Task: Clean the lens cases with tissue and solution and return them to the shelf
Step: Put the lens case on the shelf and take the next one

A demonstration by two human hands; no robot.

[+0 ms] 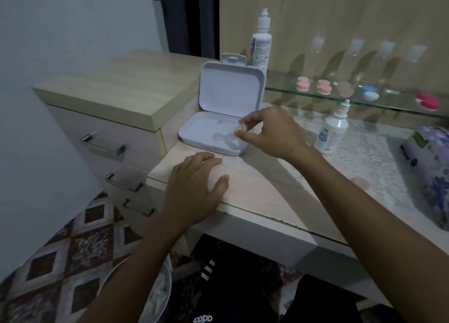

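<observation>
The right hand (272, 130) pinches a small clear piece (240, 128) between thumb and fingertips, over the right end of the open white box (213, 138); whether the piece is a cap or a case half cannot be told. More clear pieces lie in the box tray. The box lid (230, 89) stands upright behind the tray. The left hand (194, 189) rests flat on the desk top (262, 189), fingers relaxed, holding nothing, just in front of the box. A small white bottle (331, 128) stands near the right hand. A tall white bottle (261, 41) stands behind the lid. On the glass shelf (315, 96) sit pink lens cases (313, 86), one blue and white case (369, 93) and one deep pink case (428, 101)
</observation>
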